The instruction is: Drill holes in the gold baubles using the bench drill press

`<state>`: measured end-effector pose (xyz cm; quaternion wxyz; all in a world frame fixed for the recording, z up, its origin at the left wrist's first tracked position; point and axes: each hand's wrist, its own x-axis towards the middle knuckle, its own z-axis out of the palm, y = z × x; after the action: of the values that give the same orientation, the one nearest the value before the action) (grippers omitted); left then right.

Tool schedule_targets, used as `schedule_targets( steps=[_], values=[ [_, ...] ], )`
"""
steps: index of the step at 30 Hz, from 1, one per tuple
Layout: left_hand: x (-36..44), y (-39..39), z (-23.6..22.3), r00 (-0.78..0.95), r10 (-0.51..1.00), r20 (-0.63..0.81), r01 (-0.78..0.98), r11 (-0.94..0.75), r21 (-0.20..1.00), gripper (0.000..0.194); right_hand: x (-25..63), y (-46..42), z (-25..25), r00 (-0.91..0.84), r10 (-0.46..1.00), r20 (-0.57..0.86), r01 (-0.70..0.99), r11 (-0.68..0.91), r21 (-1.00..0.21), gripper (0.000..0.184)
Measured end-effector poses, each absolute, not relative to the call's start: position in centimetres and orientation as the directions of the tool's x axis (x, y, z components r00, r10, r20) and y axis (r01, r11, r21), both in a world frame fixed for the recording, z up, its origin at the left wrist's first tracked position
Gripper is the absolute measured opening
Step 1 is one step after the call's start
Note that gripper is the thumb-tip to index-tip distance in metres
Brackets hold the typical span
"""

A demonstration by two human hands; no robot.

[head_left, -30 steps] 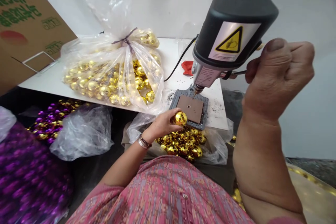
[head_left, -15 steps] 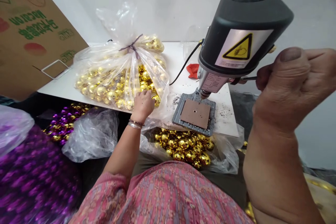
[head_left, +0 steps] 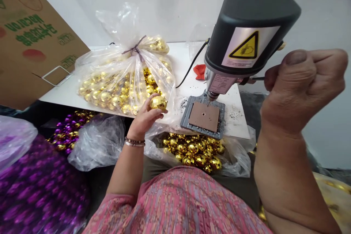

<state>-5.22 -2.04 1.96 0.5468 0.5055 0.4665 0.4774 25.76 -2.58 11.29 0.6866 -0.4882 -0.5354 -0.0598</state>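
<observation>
Gold faceted ball in the left hand, at the front edge

Item 1: gold ball (head_left: pixel 159 103), mirror-faceted, one piece. Held above the front edge of the white surface (head_left: pixel 238 128), just before the tied bag (head_left: pixel 109 80) of like balls; whether it touches the plastic I cannot tell.

Item 2: left hand (head_left: pixel 144 119), thumb and fingers clamped on the ball's sides, most of its upper face exposed.

Item 3: right hand (head_left: pixel 304 84), fingers curled tight about the end of a lever (head_left: pixel 258 78) on the black drill press (head_left: pixel 249 29), which stands by the surface's right edge.

Item 4: brown pad (head_left: pixel 199 117) with a small hole, on the press's grey base (head_left: pixel 186 119), near the front right corner; dark specks around.

Item 5: open bag (head_left: pixel 240 162) of loose gold balls, below the front edge.

Item 6: red scrap (head_left: pixel 199 71), toward the far edge, behind the press.

Handling notes, in my judgement: the facets look slick, so a low, even grip on the sides serves best. Lift clear of the loose plastic. The lever is best kept motionless whenever the left fingers come near the pad.
</observation>
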Motion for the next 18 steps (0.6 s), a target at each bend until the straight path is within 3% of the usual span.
schedule_targets(
  steps=[3,6,10,18],
  values=[
    [-3.8,-3.8,1.8,0.299,0.952,-0.070,-0.304,0.164,0.939,0.079,25.7,-2.5,11.4,0.420,0.423,0.803,0.607,0.527,-0.595,0.052],
    [-1.4,-4.2,0.9,0.393,0.915,-0.093,-0.330,0.235,0.914,0.074,26.0,-1.8,12.3,0.412,0.461,0.786,0.572,0.540,-0.617,0.053],
    [1.6,-3.6,-0.8,0.393,0.908,-0.147,-0.271,0.267,0.925,0.067,27.1,0.9,14.2,0.416,0.517,0.748,0.433,0.611,-0.663,0.061],
    [3.7,-1.5,-1.3,0.335,0.906,-0.260,0.053,0.257,0.965,0.078,28.3,4.2,16.0,0.472,0.599,0.647,0.432,0.482,-0.762,0.038]
  ],
)
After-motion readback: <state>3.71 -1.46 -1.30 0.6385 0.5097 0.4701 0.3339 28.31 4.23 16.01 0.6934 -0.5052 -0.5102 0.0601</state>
